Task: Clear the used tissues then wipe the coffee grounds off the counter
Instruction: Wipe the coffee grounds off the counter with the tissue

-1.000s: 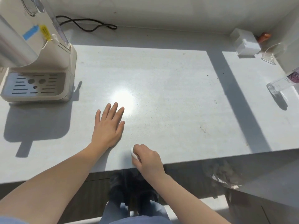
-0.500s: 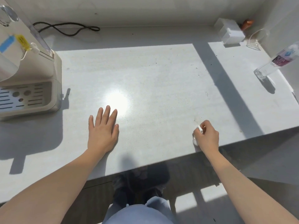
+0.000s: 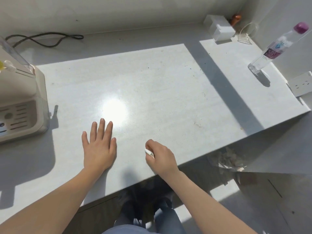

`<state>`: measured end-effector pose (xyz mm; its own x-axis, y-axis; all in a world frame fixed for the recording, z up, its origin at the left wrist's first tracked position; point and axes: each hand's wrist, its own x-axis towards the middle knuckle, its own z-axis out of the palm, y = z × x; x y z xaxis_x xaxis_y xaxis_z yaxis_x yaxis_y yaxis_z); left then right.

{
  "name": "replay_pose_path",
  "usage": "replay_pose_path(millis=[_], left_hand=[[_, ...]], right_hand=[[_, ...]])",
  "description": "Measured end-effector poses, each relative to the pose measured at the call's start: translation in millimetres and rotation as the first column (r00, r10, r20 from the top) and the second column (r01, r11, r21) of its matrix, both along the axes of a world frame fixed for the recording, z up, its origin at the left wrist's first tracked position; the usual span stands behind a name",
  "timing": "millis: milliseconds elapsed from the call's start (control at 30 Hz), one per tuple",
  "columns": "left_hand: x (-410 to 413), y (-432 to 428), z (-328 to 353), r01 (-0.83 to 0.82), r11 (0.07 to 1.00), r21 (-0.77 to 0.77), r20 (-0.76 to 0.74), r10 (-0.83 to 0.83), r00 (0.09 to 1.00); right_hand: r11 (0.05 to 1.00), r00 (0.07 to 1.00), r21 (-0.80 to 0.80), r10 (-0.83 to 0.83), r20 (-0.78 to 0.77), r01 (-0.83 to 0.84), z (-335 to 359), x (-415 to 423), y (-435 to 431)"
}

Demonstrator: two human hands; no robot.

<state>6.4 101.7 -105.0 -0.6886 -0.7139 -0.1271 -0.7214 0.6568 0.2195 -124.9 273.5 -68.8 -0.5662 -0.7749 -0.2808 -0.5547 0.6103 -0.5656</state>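
Right hand point(image 3: 160, 156) curls around a small white tissue wad point(image 3: 149, 152) pressed on the pale grey stone counter point(image 3: 168, 81) near its front edge; left hand point(image 3: 99, 146) lies flat, fingers straight. Risk: the small wad may smear the dark coffee specks point(image 3: 197, 124) or push them floorward.

Here's a kitchen or coffee corner, a pale sunlit counter point(image 3: 168, 85) running back to a white wall point(image 3: 135, 12). On the left stands a cream coffee machine point(image 3: 25, 85) with a slotted drip tray point(image 3: 18, 115), a black cord point(image 3: 45, 39) looped behind it. On the right are a water bottle point(image 3: 276, 48), a glass point(image 3: 248, 34) and a socket point(image 3: 302, 85). A bin point(image 3: 226, 159) sits below the edge. Home or office, can't tell.
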Motion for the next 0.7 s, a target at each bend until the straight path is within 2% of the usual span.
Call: replay_pose_path(millis=[100, 167, 333, 433, 500, 600, 700], left_hand=[[0.1, -0.3, 1.4, -0.002, 1.0, 0.008, -0.001, 0.002, 1.0], [0.0, -0.3, 1.5, 0.0, 1.0, 0.005, -0.002, 0.0, 1.0], [-0.3, -0.2, 2.2, -0.005, 1.0, 0.014, -0.007, 0.005, 1.0], [-0.5, -0.8, 2.5, -0.004, 1.0, 0.013, 0.01, 0.003, 1.0], [-0.5, -1.5, 2.5, -0.005, 1.0, 0.019, 0.008, 0.004, 1.0], [-0.8, -1.4, 3.1, -0.002, 1.0, 0.018, 0.002, 0.002, 1.0], [0.3, -1.8, 2.8, -0.004, 1.0, 0.029, -0.008, 0.004, 1.0]], right_hand=[[0.971, 0.967, 0.038, -0.231, -0.106, 0.236, 4.0, -67.5, 38.3], [0.949, 0.948, 0.069, -0.298, -0.117, 0.307, 8.2, -98.6, 54.6], [0.938, 0.937, 0.01, -0.345, 0.043, 0.345, 6.6, -88.7, 38.9], [0.955, 0.949, -0.052, -0.284, 0.138, 0.294, 3.6, -56.4, 8.9], [0.983, 0.972, -0.032, -0.171, 0.161, 0.178, 0.5, -27.4, -14.4], [0.998, 0.999, 0.044, 0.034, 0.035, -0.035, -2.7, 4.7, -35.4], [0.998, 0.999, 0.046, 0.036, -0.029, -0.034, -3.3, -19.6, -24.6]])
